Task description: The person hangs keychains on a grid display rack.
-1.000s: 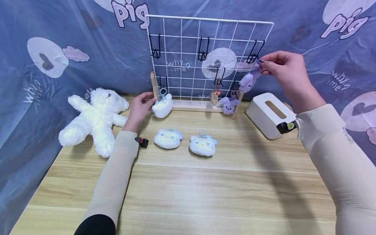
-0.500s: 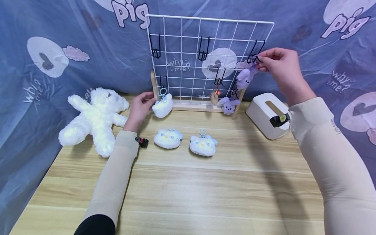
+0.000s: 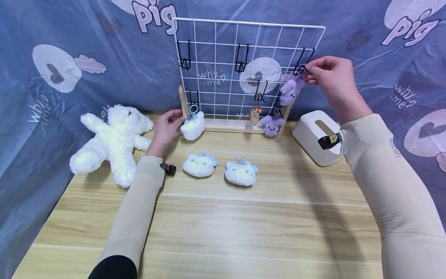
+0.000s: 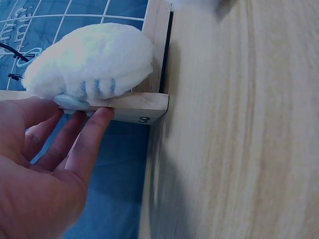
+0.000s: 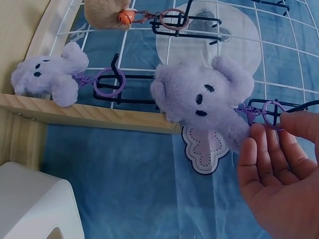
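Observation:
My right hand (image 3: 331, 79) pinches the purple key ring (image 5: 273, 115) of a purple plush keychain (image 3: 290, 92) at the upper-right black hook (image 3: 302, 64) of a white wire grid rack (image 3: 226, 83). In the right wrist view, the ring lies around the hook's end and thumb and fingers touch it. My left hand (image 3: 166, 130) holds the wooden side post (image 4: 134, 102) of the rack at its lower left. Beside those fingers hangs a white plush keychain (image 4: 94, 62), its back turned toward me; the thumb tip is partly hidden by it.
Two white cat-face plush keychains (image 3: 199, 165) lie on the wooden table (image 3: 223, 232). A second purple plush keychain (image 3: 271, 125) and a brown keychain with an orange bell (image 3: 255, 115) hang low on the rack. A white plush bear (image 3: 118, 145) sits left; a white tissue box (image 3: 315, 137) stands right.
My right hand has moved left and slightly up, bringing the purple plush keychain to the upper-right hook; it is nearly still over the last half second. The left hand stays put.

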